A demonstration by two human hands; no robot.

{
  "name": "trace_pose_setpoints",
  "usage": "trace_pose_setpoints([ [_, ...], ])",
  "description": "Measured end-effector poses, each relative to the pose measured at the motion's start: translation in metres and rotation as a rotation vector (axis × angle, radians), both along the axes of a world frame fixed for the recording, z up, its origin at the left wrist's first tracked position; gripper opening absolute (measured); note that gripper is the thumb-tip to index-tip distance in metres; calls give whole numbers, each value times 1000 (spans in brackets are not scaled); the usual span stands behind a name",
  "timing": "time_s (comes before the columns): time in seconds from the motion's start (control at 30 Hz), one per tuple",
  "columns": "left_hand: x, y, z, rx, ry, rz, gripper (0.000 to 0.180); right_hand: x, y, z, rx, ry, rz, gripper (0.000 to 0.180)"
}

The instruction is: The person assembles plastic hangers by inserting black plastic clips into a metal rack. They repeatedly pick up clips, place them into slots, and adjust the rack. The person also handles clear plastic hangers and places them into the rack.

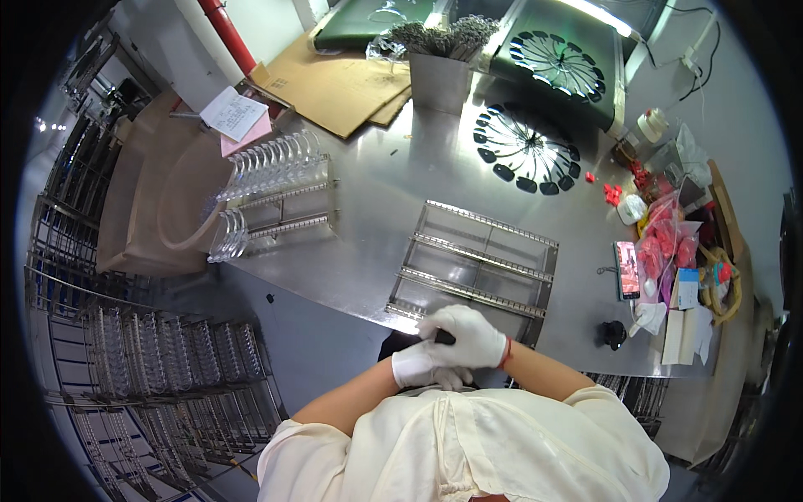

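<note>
Both my hands wear white gloves and meet close to my body, at the near edge of the metal table [368, 188]. My right hand [470, 336] lies over my left, its fingers curled down toward the left glove; whatever they grip is hidden. Under it, my left hand [425, 366] has loosely bent fingers that partly show, with nothing visible in them. Just beyond the hands lies a slotted metal rack [481, 253] with bare rails. Farther left, a similar rack [288, 224] holds rows of clear curved plastic pieces [272, 167].
Dark lens-shaped pieces [527, 184] fan out in a ring on the table; another ring [556, 63] lies on a green conveyor belt. A metal bin [439, 84] holds wire stems. Cardboard [335, 84], a notebook [234, 115], a phone [626, 270] and pink bags [665, 238] lie around. Loaded racks [176, 351] stand left.
</note>
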State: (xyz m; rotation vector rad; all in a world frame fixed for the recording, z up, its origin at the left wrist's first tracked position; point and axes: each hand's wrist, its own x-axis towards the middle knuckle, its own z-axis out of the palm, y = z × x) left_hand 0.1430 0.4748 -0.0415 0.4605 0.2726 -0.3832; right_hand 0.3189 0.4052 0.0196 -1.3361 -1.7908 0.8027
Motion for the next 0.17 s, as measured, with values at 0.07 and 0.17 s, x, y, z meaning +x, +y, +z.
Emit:
trace_pose_setpoints([
  [0.07,7,-2,-27,99,37,58,46,11,0,-10,-258,192,-2,40],
  [0.17,4,-17,-36,85,96,119,59,16,-5,-6,-141,-41,43,51],
])
